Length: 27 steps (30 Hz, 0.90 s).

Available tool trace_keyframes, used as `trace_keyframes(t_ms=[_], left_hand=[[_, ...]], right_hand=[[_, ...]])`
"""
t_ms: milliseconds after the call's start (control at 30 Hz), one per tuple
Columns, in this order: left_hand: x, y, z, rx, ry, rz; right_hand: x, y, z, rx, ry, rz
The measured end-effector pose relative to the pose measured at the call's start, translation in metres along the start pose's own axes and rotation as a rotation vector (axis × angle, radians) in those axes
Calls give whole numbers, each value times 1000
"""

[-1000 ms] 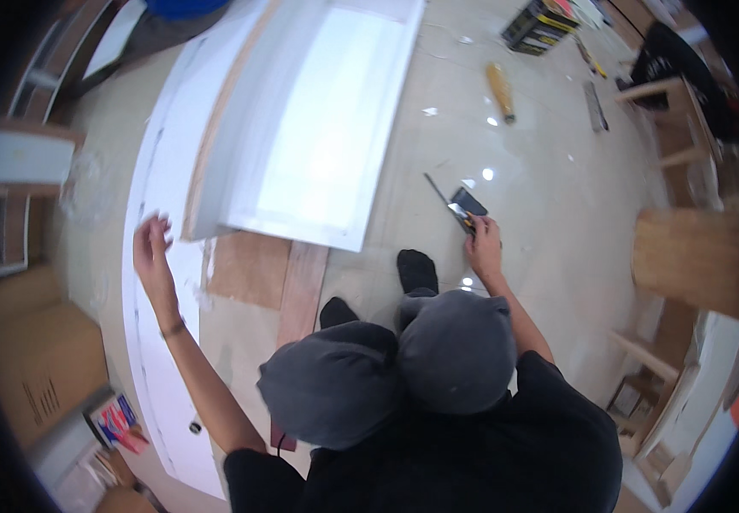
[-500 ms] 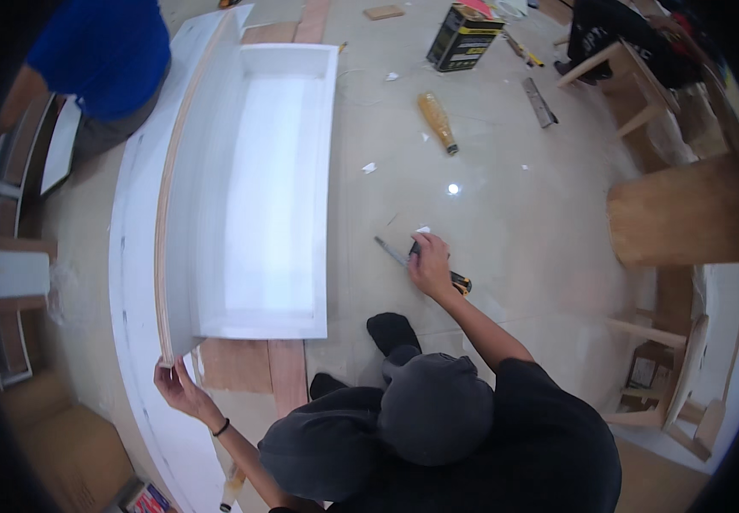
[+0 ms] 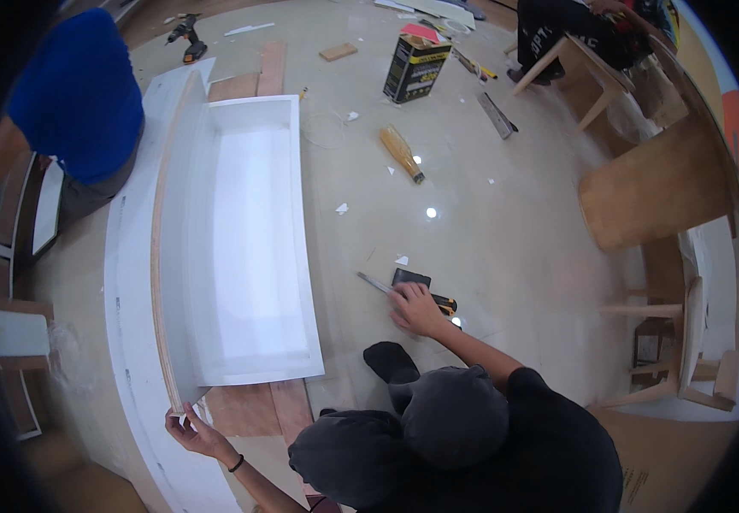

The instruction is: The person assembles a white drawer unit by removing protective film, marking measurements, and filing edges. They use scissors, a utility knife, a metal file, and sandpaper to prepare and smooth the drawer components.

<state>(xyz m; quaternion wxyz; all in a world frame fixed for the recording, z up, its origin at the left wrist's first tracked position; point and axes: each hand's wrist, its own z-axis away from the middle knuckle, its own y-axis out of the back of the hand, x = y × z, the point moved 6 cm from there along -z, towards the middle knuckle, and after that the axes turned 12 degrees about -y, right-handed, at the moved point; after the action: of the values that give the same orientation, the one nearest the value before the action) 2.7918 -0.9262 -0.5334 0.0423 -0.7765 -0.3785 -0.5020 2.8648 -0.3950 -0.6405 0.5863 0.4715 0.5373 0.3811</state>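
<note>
White cabinet box (image 3: pixel 241 248) looks assembled – left hand (image 3: pixel 194 432) pinches its corner, right hand (image 3: pixel 416 308), fingers spread, rests on floor tools (image 3: pixel 412 282); finishing prob. left.

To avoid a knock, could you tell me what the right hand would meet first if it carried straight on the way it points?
The right hand points up and left along the floor, already on the black tool; beyond that, probably the white cabinet, though depth is unclear.

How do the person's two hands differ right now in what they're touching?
The left hand grips the near corner of the long white open-topped wooden box, raised at its plywood edge. The right hand lies flat on the floor, pressing a small black tool. Both are bare.
</note>
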Motion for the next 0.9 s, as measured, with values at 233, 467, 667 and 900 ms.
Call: trace_keyframes(t_ms=[233, 467, 667, 900], left_hand=[[5, -7, 1, -3, -50, -53], [8, -6, 5, -10, 47, -49], [95, -47, 12, 364, -262, -443], [232, -400, 56, -595, -719, 61]], right_hand=[[58, -31, 9, -62, 69, 234], [123, 1, -98, 83, -289, 482], [154, 67, -141, 328, -273, 199], [360, 91, -165, 460, -725, 60]])
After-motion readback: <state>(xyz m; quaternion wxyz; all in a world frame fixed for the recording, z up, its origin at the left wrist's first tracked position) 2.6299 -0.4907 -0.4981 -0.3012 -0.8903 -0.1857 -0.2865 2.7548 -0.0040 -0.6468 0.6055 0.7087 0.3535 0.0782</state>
